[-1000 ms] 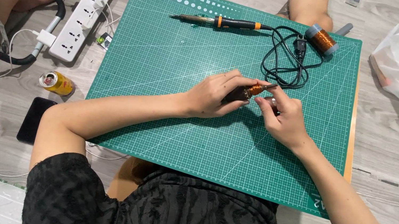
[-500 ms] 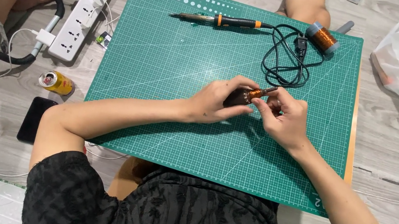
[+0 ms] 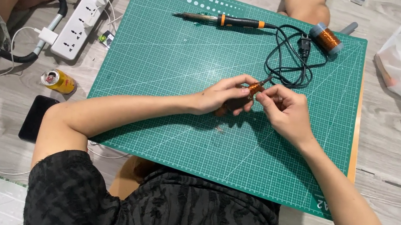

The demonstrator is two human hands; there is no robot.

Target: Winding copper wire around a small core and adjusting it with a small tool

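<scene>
Covering the floor, a green cutting mat (image 3: 175,70) carries a soldering iron (image 3: 226,21) and a copper wire spool (image 3: 326,39). Left hand (image 3: 222,97) and right hand (image 3: 285,110) each pinch the small copper coil (image 3: 254,88) above the mat's middle.

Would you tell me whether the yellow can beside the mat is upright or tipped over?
Tipped over: the can lies on its side on the floor, left of the green mat, its round end facing left.
</scene>
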